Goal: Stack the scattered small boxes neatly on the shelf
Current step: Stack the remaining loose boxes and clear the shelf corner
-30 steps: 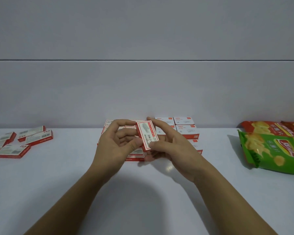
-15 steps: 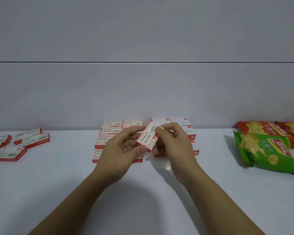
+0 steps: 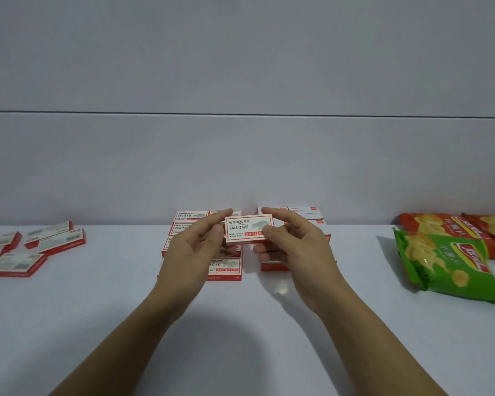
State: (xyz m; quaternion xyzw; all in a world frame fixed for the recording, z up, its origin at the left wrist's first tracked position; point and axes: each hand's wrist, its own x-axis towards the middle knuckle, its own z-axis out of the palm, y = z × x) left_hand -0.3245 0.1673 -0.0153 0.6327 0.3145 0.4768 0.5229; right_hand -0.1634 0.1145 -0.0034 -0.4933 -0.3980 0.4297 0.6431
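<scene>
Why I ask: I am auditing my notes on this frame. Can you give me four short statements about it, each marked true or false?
1. The left hand and the right hand both pinch the held box by its ends. True.
2. The held box shows its printed face to the camera. True.
3. The green chip bag lies left of the stacked boxes. False: it lies to their right, beside the red bags.
4. The loose boxes at the far left are piled in one tidy column. False: they lie scattered on the shelf, at different angles.
</scene>
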